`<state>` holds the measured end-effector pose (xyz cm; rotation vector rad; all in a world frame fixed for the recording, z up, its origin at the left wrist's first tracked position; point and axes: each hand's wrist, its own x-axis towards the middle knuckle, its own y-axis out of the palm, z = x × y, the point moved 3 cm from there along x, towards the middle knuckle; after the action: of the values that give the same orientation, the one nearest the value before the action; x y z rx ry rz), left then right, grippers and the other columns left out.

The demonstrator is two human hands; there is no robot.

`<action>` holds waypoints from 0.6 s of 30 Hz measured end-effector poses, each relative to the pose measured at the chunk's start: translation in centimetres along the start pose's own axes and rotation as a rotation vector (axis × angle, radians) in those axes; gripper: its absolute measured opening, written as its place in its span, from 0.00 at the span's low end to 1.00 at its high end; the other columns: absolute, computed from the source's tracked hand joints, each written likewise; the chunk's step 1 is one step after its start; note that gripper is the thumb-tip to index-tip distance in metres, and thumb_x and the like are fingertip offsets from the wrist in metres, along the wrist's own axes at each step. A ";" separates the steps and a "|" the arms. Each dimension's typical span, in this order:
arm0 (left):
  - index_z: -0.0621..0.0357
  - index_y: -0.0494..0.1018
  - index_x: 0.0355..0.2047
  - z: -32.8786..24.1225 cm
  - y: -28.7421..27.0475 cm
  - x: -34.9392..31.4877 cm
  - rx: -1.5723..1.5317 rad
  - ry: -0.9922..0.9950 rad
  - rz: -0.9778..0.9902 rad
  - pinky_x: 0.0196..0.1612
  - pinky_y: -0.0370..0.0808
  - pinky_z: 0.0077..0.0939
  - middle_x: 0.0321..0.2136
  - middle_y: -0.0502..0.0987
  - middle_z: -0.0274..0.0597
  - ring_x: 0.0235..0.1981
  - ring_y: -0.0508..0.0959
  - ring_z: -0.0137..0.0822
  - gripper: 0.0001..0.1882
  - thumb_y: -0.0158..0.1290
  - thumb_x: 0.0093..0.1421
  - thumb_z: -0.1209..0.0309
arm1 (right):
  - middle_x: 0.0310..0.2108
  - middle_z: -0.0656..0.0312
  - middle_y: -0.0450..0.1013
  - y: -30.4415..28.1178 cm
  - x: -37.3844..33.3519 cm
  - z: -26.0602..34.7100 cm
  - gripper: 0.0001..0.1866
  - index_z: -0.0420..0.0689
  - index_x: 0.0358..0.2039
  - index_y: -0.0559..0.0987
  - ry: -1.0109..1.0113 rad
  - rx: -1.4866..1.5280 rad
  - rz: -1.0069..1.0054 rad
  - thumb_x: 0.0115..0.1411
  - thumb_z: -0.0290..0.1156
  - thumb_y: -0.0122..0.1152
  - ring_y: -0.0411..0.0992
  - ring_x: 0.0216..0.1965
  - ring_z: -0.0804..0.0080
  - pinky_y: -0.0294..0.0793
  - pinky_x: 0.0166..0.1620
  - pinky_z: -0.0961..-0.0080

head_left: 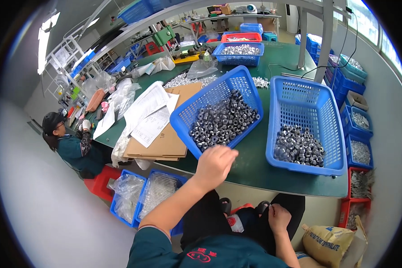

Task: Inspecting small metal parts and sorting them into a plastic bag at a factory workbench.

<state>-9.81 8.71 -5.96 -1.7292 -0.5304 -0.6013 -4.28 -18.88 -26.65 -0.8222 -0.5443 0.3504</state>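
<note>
My left hand is over the table's front edge, its fingers curled together at the near rim of a tilted blue basket. Inside that basket lies a heap of small dark metal rings or nuts. Whatever the left fingers hold, if anything, is hidden. Low beside my right thigh, below the table top, my right hand is closed with its fingertips pressed together; I cannot make out what is in it. A second blue basket to the right has a smaller pile of similar metal pieces toward its near end.
Papers lie on flat cardboard at the left of the green table. Shiny parts fill a basket farther back. Stacked bins and a yellow sack stand right. A co-worker sits left.
</note>
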 end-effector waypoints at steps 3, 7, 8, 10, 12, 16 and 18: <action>0.57 0.77 0.36 4.5 4.5 3.1 0.208 -0.129 0.171 0.42 0.74 0.38 0.33 0.74 0.42 0.40 0.75 0.44 0.09 0.59 0.52 0.75 | 0.24 0.58 0.76 -0.6 -0.3 0.0 0.04 0.46 0.27 0.78 0.008 -0.020 -0.023 0.54 0.32 0.62 0.75 0.25 0.56 0.74 0.30 0.62; 0.56 0.79 0.33 8.0 7.2 3.6 0.327 -0.174 0.272 0.46 0.74 0.38 0.35 0.73 0.41 0.43 0.73 0.43 0.07 0.59 0.52 0.74 | 0.23 0.59 0.75 -1.0 -0.3 -0.4 0.04 0.46 0.27 0.78 0.015 -0.042 -0.073 0.52 0.31 0.62 0.75 0.25 0.56 0.74 0.30 0.61; 0.55 0.79 0.30 8.3 7.2 3.6 0.295 -0.184 0.248 0.46 0.74 0.37 0.35 0.73 0.40 0.43 0.73 0.44 0.05 0.59 0.51 0.75 | 0.23 0.59 0.75 -1.1 -0.3 -0.5 0.04 0.46 0.27 0.78 0.020 -0.042 -0.079 0.52 0.31 0.62 0.75 0.25 0.56 0.74 0.30 0.61; 0.55 0.79 0.30 8.4 7.1 3.4 0.232 -0.186 0.225 0.46 0.74 0.37 0.34 0.73 0.40 0.43 0.73 0.44 0.06 0.60 0.50 0.75 | 0.23 0.58 0.75 -1.1 -0.3 -0.8 0.04 0.46 0.26 0.78 0.010 -0.055 -0.078 0.52 0.31 0.62 0.75 0.25 0.56 0.73 0.29 0.61; 0.55 0.78 0.30 8.3 6.9 3.5 0.171 -0.195 0.205 0.46 0.74 0.37 0.34 0.73 0.40 0.43 0.73 0.44 0.07 0.60 0.49 0.76 | 0.23 0.58 0.75 -1.1 -0.2 -1.0 0.04 0.46 0.26 0.78 0.011 -0.055 -0.073 0.52 0.31 0.62 0.75 0.25 0.56 0.73 0.29 0.61; 0.57 0.76 0.29 7.1 5.8 3.4 0.068 -0.192 0.132 0.46 0.73 0.37 0.33 0.75 0.41 0.42 0.74 0.45 0.07 0.59 0.48 0.78 | 0.23 0.57 0.75 -0.8 -0.6 -0.8 0.04 0.46 0.26 0.77 -0.019 -0.005 -0.089 0.53 0.31 0.62 0.75 0.25 0.55 0.73 0.29 0.61; 0.60 0.75 0.31 5.1 4.3 3.5 -0.198 -0.366 0.076 0.43 0.74 0.31 0.31 0.78 0.40 0.38 0.77 0.39 0.06 0.57 0.51 0.80 | 0.23 0.57 0.75 -0.7 -0.8 -0.8 0.04 0.46 0.26 0.77 -0.017 -0.014 -0.073 0.53 0.31 0.62 0.75 0.25 0.55 0.73 0.29 0.61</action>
<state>-3.81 12.87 -7.91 -2.0543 -0.6725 -0.2893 -4.39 -20.18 -26.73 -0.8116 -0.5912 0.2872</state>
